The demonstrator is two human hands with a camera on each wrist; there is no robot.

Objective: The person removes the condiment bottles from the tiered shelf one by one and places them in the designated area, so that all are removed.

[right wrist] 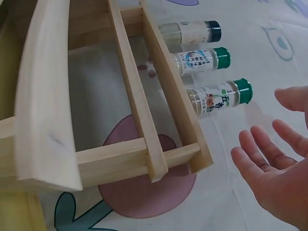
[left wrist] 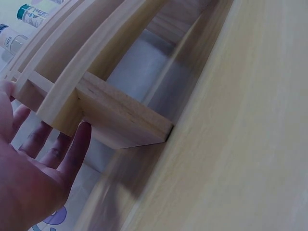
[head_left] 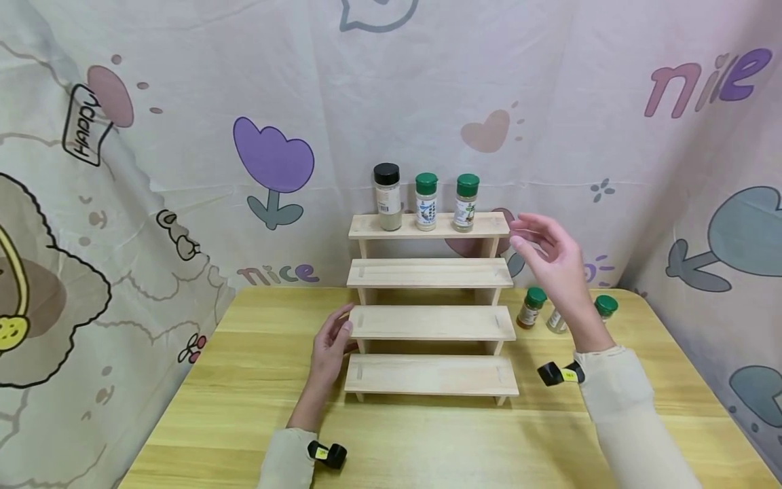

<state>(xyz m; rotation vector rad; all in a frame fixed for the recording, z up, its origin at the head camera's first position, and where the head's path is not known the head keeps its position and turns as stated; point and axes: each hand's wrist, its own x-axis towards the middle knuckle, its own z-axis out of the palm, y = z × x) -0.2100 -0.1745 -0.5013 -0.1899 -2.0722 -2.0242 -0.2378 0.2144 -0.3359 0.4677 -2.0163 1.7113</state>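
Observation:
A four-tier wooden step rack [head_left: 431, 272] stands on the table. On its top tier, a black-capped spice jar [head_left: 388, 198] is followed to the right by two green-capped spice jars, one in the middle [head_left: 426, 202] and one at the right [head_left: 466, 204]. My left hand [head_left: 332, 345] rests against the rack's left end by the lower tiers, its fingers extended along the wood in the left wrist view. Off the top tier's right end, my right hand [head_left: 552, 255] is raised with nothing in it, fingers loosely bent and apart from the rightmost jar [right wrist: 216, 97].
To the right of the rack, several more spice jars stand on the table: a green-capped jar [head_left: 531, 309], another [head_left: 557, 321] partly behind my right wrist, and a third [head_left: 605, 307]. A printed cloth [head_left: 391, 88] hangs behind the wooden table [head_left: 232, 380].

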